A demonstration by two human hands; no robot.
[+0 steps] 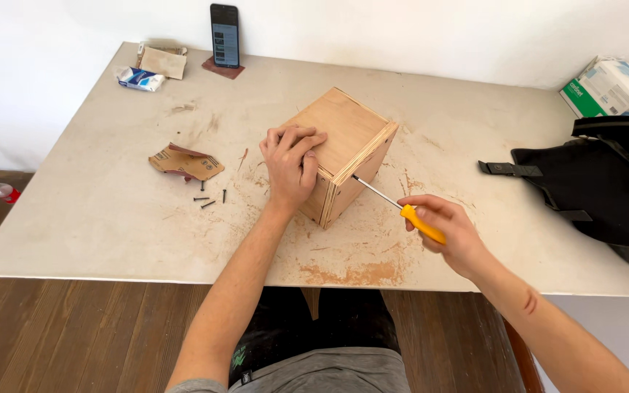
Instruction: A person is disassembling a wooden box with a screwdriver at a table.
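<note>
- Wooden box: a plywood cube standing near the middle of the table, turned so that one corner edge faces the person; its top face and two side faces are visible.
- Left hand: lies palm down over the near left edge of the box, fingers spread flat on the top face and the thumb side wrapping down the left wall; it presses on the box rather than closing around it.
- Right hand: closed in a full grip around the yellow handle of a screwdriver, to the right of the box and just above the table surface.
- Screwdriver shaft: a thin metal rod running up and to the left from the handle, its tip touching the right side face of the box, close to the front corner edge.
- Screws: a few dark screws lying loose on the table, left of the box, apart from both hands.
- Sandpaper: a torn brown piece just above the screws.
- Sawdust: reddish dust scattered on the table around and in front of the box.
- Phone: propped upright against the wall at the far edge of the table.
- Black bag: resting on the right end of the table, well apart from the box.
</note>
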